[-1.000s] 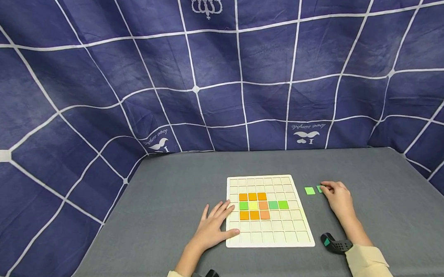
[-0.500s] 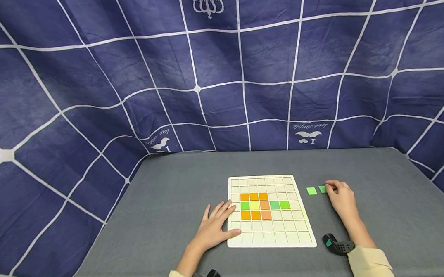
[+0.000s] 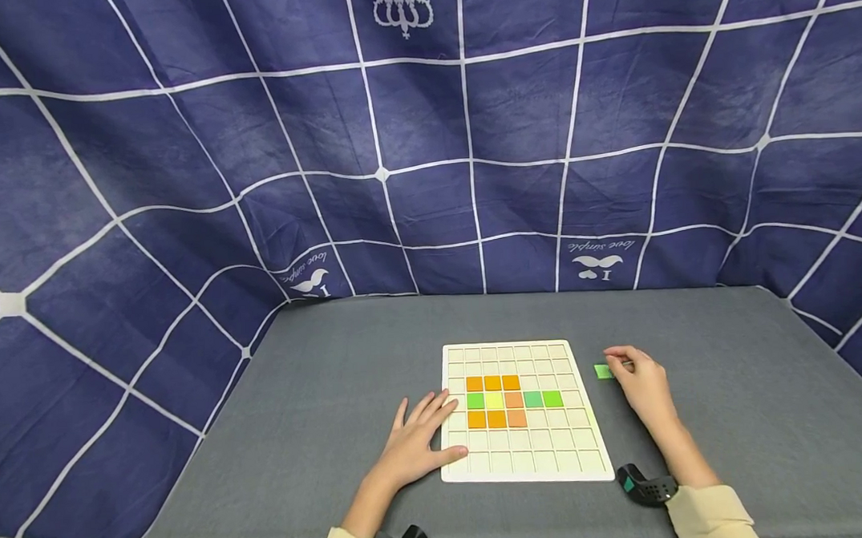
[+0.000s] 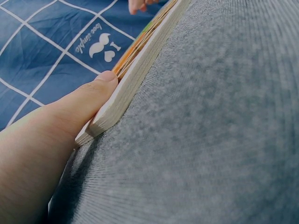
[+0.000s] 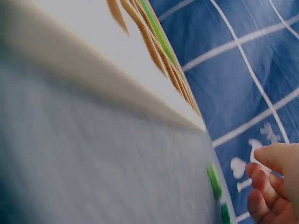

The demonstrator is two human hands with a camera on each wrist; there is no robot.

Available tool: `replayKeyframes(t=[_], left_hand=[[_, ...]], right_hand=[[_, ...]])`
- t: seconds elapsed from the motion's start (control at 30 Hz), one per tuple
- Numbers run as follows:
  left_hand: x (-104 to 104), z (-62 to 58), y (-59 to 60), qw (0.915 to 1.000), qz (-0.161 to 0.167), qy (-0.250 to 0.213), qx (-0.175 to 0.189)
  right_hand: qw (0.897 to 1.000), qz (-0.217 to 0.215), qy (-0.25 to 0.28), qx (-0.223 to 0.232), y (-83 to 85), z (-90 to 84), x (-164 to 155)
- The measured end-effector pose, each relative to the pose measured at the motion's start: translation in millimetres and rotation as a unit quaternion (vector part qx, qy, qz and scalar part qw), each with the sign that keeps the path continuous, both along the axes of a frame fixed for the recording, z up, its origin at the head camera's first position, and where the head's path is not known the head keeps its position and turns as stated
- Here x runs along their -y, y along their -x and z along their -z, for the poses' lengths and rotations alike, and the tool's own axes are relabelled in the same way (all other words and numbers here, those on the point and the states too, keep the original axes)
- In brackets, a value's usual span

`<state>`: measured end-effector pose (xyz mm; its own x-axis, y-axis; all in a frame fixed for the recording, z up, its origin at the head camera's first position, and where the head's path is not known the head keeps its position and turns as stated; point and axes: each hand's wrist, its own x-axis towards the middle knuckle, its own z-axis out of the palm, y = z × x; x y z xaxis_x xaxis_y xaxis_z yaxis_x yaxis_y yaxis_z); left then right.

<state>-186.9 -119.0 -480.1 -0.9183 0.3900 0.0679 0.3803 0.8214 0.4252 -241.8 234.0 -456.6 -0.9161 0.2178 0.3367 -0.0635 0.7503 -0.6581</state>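
Since the earlier frames the right hand [image 3: 641, 382] has slid left along the table [image 3: 320, 386], from the far green tile toward the one nearer the board, so that only one green tile [image 3: 603, 371] now shows in the head view, at the fingertips just right of the board's upper right part; whether the fingers touch it or pinch it cannot be told, though they are curled over that spot; in the right wrist view two green tiles [image 5: 214, 181] lie edge-on in the lower right of the frame, just left of the curled fingertips [image 5: 261, 186] and apart from them; the left hand [image 3: 418, 438] has stayed in the lower centre, fingers spread and flat, the thumb pressed against the board's left edge, as the left wrist view shows; the white grid board [image 3: 555, 456] lies at the centre of the frame on the grey table, carrying orange tiles [image 3: 491, 383] in a ring, a yellow-green tile [image 3: 493, 399] inside it, and green tiles in the same row on both sides; a blue checked cloth [image 3: 180, 151] fills the upper frame behind.
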Motion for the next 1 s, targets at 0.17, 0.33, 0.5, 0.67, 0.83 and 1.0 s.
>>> replayKeyframes(t=[0.17,0.33,0.5,0.67,0.83,1.0], left_hand=[[0.4,-0.2,0.2,1.0000,-0.003,0.002,0.000],[0.6,-0.2,-0.5,1.0000,-0.003,-0.003,-0.002],[0.5,0.2,-1.5,0.9999,-0.004,-0.011,-0.003],[1.4,0.3,-0.5,1.0000,-0.004,-0.005,0.000],[1.5,0.9,1.1,1.0000,0.000,0.001,-0.001],[0.7,2.0,0.7,0.9999,0.003,-0.009,-0.014]], right_hand=[[0.999,-0.046,-0.006,0.013,-2.2,-1.8,22.3],[0.996,-0.088,-0.008,0.028,-9.2,-6.2,48.1],[0.992,-0.119,-0.008,0.045,-13.2,-8.3,71.9],[0.989,-0.140,-0.009,0.046,-9.2,-5.2,88.2],[0.987,-0.152,-0.008,0.045,-2.3,-0.1,97.6],[0.987,-0.150,-0.007,0.060,3.5,5.3,103.9]])
